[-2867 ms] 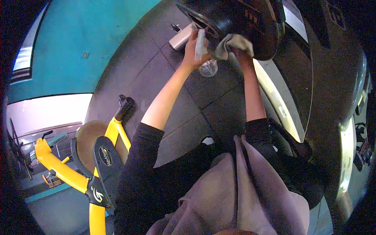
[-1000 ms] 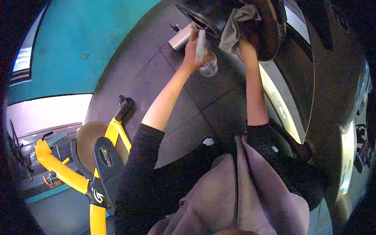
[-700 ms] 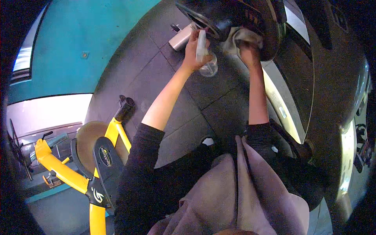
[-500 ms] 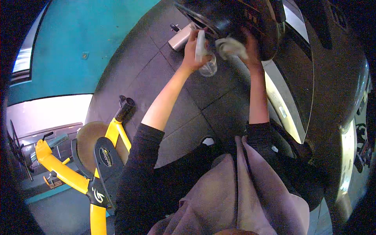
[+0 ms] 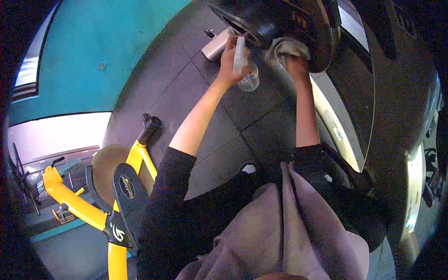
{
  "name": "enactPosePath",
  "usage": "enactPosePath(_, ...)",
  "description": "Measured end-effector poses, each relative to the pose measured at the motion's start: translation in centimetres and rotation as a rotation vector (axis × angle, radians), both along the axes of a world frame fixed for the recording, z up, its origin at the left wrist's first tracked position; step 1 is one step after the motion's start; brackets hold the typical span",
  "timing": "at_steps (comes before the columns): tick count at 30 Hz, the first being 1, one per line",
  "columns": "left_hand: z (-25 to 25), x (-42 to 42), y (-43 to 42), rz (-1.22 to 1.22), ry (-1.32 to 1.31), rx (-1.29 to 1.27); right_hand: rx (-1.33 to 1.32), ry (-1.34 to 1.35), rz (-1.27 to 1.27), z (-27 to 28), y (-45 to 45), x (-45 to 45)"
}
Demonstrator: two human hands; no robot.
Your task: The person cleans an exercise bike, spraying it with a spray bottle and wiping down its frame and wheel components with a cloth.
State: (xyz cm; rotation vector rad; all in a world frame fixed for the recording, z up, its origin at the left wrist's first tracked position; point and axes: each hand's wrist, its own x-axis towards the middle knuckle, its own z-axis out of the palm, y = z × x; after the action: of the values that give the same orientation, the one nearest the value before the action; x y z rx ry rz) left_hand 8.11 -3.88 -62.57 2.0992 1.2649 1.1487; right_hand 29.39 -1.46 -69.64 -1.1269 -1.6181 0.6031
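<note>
My left hand (image 5: 229,63) is wrapped round a clear spray bottle (image 5: 249,82) with a whitish head, held in front of a dark machine. In my right hand (image 5: 296,66) is a crumpled light grey cloth (image 5: 285,47), which lies against the lower part of the machine's black housing (image 5: 291,25). The cloth covers most of the right fingers. Just left of the bottle, a silver cylinder (image 5: 217,45), a foot or roller of the machine, rests near the floor.
A yellow exercise bike frame (image 5: 77,205) with a black guard (image 5: 125,186) stands at the left. Behind it is a teal wall (image 5: 107,42). Dark floor tiles (image 5: 196,100) spread below my arms. A long dark machine side with a pale strip (image 5: 333,121) runs along the right.
My right hand has moved slightly up with the cloth, which was blurred and bunched before and now spreads over the hand against the housing. The left hand and bottle have hardly moved.
</note>
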Motion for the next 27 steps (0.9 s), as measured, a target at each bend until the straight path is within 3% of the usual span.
enactPosePath(2, -0.2, -0.1, 0.1, -0.024, -0.026, -0.01, -0.08, 0.049, 0.12, -0.8, 0.7, 0.2)
enactPosePath(5, 0.2, 0.1, -0.1, -0.008, 0.035, 0.021, 0.221, 0.21, 0.042, -2.6, 1.2, -0.3)
enactPosePath(8, 0.0, 0.2, 0.0, 0.009, -0.03, -0.077, 0.116, 0.265, 0.126, -1.0, 1.1, 0.4)
enactPosePath(9, 0.2, 0.3, -0.1, 0.021, 0.002, -0.068, 0.037, -0.113, 0.037, -0.4, 1.0, 0.5)
enactPosePath(12, 0.5, 0.3, -0.2, 0.017, 0.084, 0.002, -0.157, 0.2, -0.112, 0.4, 0.0, -1.1)
enactPosePath(14, 0.2, 0.0, -0.1, 0.0, 0.133, 0.063, -0.026, -0.002, -0.189, 0.2, -0.2, -0.9)
enactPosePath(15, -0.2, -0.2, -0.1, -0.023, 0.016, -0.048, 0.019, -0.069, -0.218, -0.1, -0.1, -0.7)
enactPosePath(17, -0.6, -0.2, 0.2, -0.049, -0.104, -0.159, 0.107, -0.32, -0.054, -0.3, 0.2, 0.3)
enactPosePath(18, -0.6, -0.1, 0.3, -0.029, -0.055, -0.075, 0.139, -0.401, 0.002, -0.2, 0.3, 0.5)
enactPosePath(22, 0.1, 0.1, -0.2, 0.0, -0.016, -0.053, 0.106, 0.08, -0.204, 0.9, 0.3, -1.6)
enactPosePath(27, 0.1, -0.3, 0.0, -0.01, 0.027, -0.091, -0.078, 0.257, -0.152, 1.7, -0.8, -1.1)
